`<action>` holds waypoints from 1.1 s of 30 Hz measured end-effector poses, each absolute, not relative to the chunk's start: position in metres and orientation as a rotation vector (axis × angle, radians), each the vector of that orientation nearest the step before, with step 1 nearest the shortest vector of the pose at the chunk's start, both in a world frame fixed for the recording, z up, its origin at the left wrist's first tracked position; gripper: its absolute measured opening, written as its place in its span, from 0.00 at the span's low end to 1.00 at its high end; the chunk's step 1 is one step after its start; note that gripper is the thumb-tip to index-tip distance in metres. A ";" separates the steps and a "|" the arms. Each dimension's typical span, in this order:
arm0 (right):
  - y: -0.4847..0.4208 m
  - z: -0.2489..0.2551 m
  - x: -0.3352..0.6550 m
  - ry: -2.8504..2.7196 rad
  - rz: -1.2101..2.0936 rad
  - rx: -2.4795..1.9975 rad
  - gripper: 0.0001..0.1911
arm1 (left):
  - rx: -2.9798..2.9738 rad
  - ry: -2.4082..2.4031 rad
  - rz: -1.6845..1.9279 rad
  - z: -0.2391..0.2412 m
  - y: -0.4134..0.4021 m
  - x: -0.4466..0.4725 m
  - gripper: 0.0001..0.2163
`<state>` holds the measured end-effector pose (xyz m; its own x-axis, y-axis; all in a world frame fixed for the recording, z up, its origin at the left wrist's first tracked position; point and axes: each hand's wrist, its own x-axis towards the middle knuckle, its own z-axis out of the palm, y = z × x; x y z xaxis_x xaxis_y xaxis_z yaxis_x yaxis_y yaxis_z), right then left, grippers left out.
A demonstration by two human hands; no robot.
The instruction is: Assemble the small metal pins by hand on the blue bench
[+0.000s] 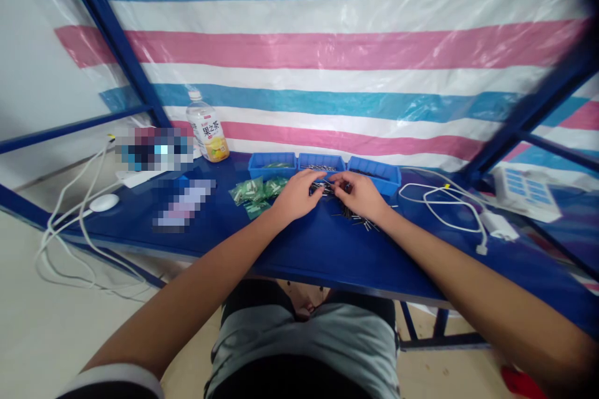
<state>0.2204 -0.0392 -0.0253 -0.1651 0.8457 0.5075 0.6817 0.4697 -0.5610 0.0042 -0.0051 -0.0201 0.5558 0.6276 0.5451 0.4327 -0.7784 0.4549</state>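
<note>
My left hand (300, 194) rests at the left side of a loose heap of small, thin metal rods (358, 219), its thumb and fingers curved and apart. From the right, my right hand (360, 194) reaches over the heap with bent fingers, dark rods at its fingertips. Some rods lie between the two hands, and others spread below my right hand. Left of my left hand are green-tinted clear plastic bags (250, 192) with small pieces inside. Behind the hands stand a left blue bin (271, 171), a middle blue bin (322, 159) holding silvery rods, and a right blue bin (386, 186) with dark pieces.
A drink bottle (208, 128) stands at the back left of the blue table (309, 255). White cables and a charger (498, 224) lie at right, near a white power strip (524, 193). A white round object (103, 202) sits at left. Striped sheeting hangs behind.
</note>
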 end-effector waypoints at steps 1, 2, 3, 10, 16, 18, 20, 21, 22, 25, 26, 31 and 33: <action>-0.040 -0.025 0.221 -1.883 0.268 -1.278 0.12 | 2.507 0.887 1.053 -0.020 -0.006 0.004 0.19; -0.040 -0.024 0.221 -1.852 0.278 -1.281 0.12 | 2.489 0.891 1.060 -0.019 -0.006 0.004 0.20; -0.041 -0.023 0.221 -1.822 0.289 -1.283 0.12 | 2.473 0.891 1.063 -0.019 -0.006 0.003 0.21; -0.046 -0.020 0.215 -1.742 0.377 -1.240 0.14 | 2.443 0.776 0.992 -0.017 -0.005 0.005 0.18; -0.047 -0.022 0.211 -1.694 0.611 -1.068 0.25 | 1.998 0.704 1.077 -0.021 -0.001 0.009 0.14; -0.046 -0.022 0.211 -1.665 0.671 -1.045 0.25 | 1.847 0.660 1.104 -0.021 0.002 0.009 0.14; -0.046 -0.022 0.213 -1.646 0.696 -1.041 0.25 | 1.759 0.636 1.117 -0.022 0.004 0.008 0.14; -0.046 -0.022 0.213 -1.641 0.703 -1.044 0.25 | 1.732 0.633 1.118 -0.022 0.005 0.008 0.14; -0.046 -0.022 0.213 -1.637 0.711 -1.048 0.25 | 1.713 0.634 1.117 -0.022 0.005 0.008 0.13; -0.045 -0.021 0.213 -1.608 0.750 -1.053 0.26 | 1.710 0.652 1.113 -0.023 0.004 0.008 0.11; -0.046 -0.021 0.213 -1.592 0.781 -1.049 0.26 | 1.728 0.663 1.104 -0.023 0.003 0.008 0.11; -0.047 -0.017 0.211 -1.507 0.965 -1.030 0.24 | 1.783 0.666 1.029 -0.021 0.001 0.007 0.11; -0.048 -0.016 0.212 -1.492 0.965 -1.031 0.22 | 1.781 0.656 1.036 -0.020 0.001 0.008 0.11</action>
